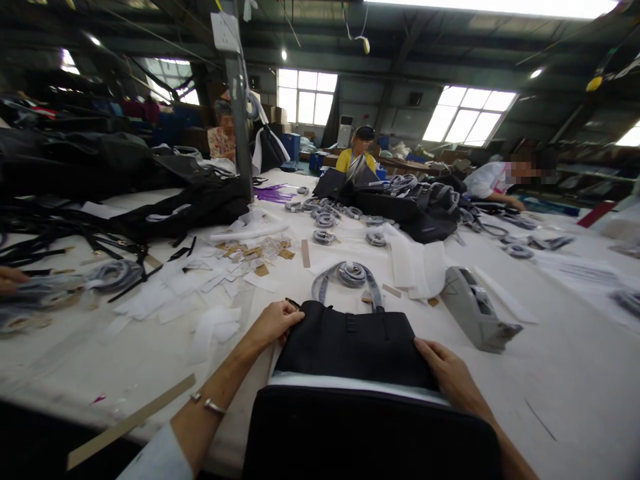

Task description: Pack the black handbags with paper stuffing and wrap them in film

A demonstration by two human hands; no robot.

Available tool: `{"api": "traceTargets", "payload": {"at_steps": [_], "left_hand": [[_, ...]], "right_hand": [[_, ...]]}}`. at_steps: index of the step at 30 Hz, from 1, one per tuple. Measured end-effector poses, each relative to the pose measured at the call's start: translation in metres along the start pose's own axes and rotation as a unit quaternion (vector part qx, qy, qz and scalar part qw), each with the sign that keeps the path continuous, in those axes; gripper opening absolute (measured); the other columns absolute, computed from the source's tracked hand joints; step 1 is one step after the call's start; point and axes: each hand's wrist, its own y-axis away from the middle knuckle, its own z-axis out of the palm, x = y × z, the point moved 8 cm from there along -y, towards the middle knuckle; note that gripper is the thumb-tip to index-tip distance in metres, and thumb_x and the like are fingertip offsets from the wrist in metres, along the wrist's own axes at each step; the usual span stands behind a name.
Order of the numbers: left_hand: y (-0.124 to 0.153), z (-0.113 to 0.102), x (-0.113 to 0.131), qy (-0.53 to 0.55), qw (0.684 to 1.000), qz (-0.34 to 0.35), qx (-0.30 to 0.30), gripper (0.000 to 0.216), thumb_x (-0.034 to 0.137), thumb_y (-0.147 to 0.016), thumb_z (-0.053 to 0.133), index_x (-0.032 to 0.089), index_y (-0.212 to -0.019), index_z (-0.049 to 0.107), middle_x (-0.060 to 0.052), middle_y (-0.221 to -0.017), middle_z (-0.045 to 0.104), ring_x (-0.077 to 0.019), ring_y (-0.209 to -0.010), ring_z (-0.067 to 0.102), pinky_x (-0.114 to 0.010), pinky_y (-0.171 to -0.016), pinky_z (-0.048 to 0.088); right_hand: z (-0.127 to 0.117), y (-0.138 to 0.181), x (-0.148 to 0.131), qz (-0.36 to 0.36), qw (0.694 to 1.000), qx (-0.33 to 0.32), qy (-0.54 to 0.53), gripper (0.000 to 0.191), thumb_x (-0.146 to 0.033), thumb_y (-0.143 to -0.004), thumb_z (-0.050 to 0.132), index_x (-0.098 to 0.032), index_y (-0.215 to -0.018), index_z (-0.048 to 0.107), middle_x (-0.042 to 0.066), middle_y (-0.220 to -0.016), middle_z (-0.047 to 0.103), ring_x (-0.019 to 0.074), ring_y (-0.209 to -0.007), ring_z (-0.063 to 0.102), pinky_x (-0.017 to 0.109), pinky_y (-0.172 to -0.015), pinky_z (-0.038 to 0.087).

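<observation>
A black handbag (350, 347) lies on the white table in front of me, its two wrapped handles (322, 288) pointing away. My left hand (277, 323) is closed on the bag's far left corner, thumb and fingers pinching the edge. On the other side, my right hand (445, 367) grips the bag's right edge, with some fingers hidden. Nearest me is a black piece with rounded corners (370, 433); I cannot tell whether it belongs to the bag. A whitish strip (360, 383) shows between the two. Just beyond the handles sits a coiled, wrapped strap (351, 274).
A grey tape dispenser (477, 310) stands to the right, near white foam sheets (417, 263). Paper slips (200, 277) are scattered at left, with black straps behind. More black bags (400, 207) and coiled straps lie farther back. Another person's hand (11, 280) shows at far left; several people work beyond.
</observation>
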Motion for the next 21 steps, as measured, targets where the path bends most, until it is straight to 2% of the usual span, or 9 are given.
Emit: {"api": "traceTargets", "payload": {"at_steps": [4,7,11,14,16,18,19,21], "left_hand": [[-0.008,0.009,-0.004,0.022,0.999,0.002,-0.037,0.034,0.048,-0.067,0.064,0.016,-0.076,0.056,0.005,-0.051,0.051,-0.0096,-0.039,0.046,-0.022,-0.039,0.035],[-0.014,0.01,-0.001,-0.022,0.999,0.017,-0.035,0.033,0.048,-0.065,0.064,0.017,-0.066,0.054,0.005,-0.049,0.048,-0.0097,-0.042,0.043,-0.022,-0.042,0.03],[-0.008,0.004,0.012,-0.108,0.994,0.025,0.022,0.023,0.033,-0.062,0.064,0.018,-0.056,0.047,0.005,-0.049,0.044,-0.0119,-0.052,0.046,-0.023,-0.05,0.03],[0.012,-0.002,0.027,-0.176,0.98,0.027,0.092,0.012,0.026,-0.067,0.058,0.018,-0.061,0.05,0.002,-0.055,0.05,-0.0153,-0.06,0.051,-0.026,-0.057,0.033],[0.029,-0.005,0.04,-0.261,0.951,0.055,0.159,0.007,0.025,-0.074,0.053,0.019,-0.071,0.055,-0.002,-0.068,0.058,-0.0187,-0.07,0.056,-0.029,-0.065,0.037],[0.042,-0.005,0.05,-0.333,0.916,0.09,0.204,0.01,0.024,-0.078,0.05,0.018,-0.078,0.058,-0.007,-0.087,0.063,-0.0227,-0.086,0.057,-0.033,-0.075,0.04],[0.045,-0.005,0.051,-0.347,0.909,0.098,0.211,0.011,0.024,-0.078,0.05,0.018,-0.078,0.059,-0.009,-0.097,0.063,-0.0244,-0.094,0.056,-0.034,-0.079,0.04],[0.046,-0.007,0.046,-0.341,0.913,0.087,0.207,0.014,0.026,-0.079,0.051,0.017,-0.075,0.06,-0.011,-0.108,0.06,-0.0259,-0.1,0.054,-0.035,-0.083,0.041]], "right_hand": [[0.013,0.005,-0.011,-0.009,0.997,-0.066,-0.028,0.05,-0.062,-0.071,0.059,-0.018,-0.092,0.069,0.004,-0.088,0.073,0.0272,-0.088,0.065,0.031,-0.076,0.051],[0.025,0.006,-0.014,-0.01,0.991,-0.116,-0.059,0.044,-0.061,-0.072,0.06,-0.018,-0.082,0.067,0.003,-0.076,0.071,0.025,-0.078,0.066,0.03,-0.066,0.051],[0.035,0.001,-0.008,0.011,0.985,-0.138,-0.102,0.044,-0.059,-0.071,0.061,-0.017,-0.08,0.065,0.003,-0.074,0.071,0.0241,-0.073,0.066,0.031,-0.065,0.051],[0.036,-0.004,-0.006,-0.005,0.99,-0.122,-0.068,0.044,-0.059,-0.07,0.06,-0.016,-0.079,0.066,0.004,-0.074,0.071,0.0238,-0.072,0.065,0.032,-0.064,0.051],[0.034,-0.006,-0.005,-0.019,0.993,-0.11,-0.044,0.043,-0.058,-0.069,0.06,-0.016,-0.078,0.066,0.004,-0.073,0.07,0.024,-0.072,0.065,0.031,-0.064,0.05],[0.033,-0.007,-0.004,-0.03,0.994,-0.102,-0.032,0.041,-0.057,-0.069,0.06,-0.017,-0.077,0.067,0.004,-0.073,0.07,0.0244,-0.073,0.064,0.031,-0.064,0.05],[0.032,-0.008,-0.003,-0.035,0.994,-0.099,-0.028,0.041,-0.056,-0.07,0.06,-0.017,-0.077,0.067,0.004,-0.073,0.07,0.0247,-0.073,0.064,0.031,-0.064,0.05],[0.031,-0.009,-0.003,-0.043,0.994,-0.097,-0.02,0.041,-0.056,-0.071,0.059,-0.017,-0.077,0.067,0.004,-0.074,0.07,0.0248,-0.075,0.064,0.031,-0.065,0.049]]}}
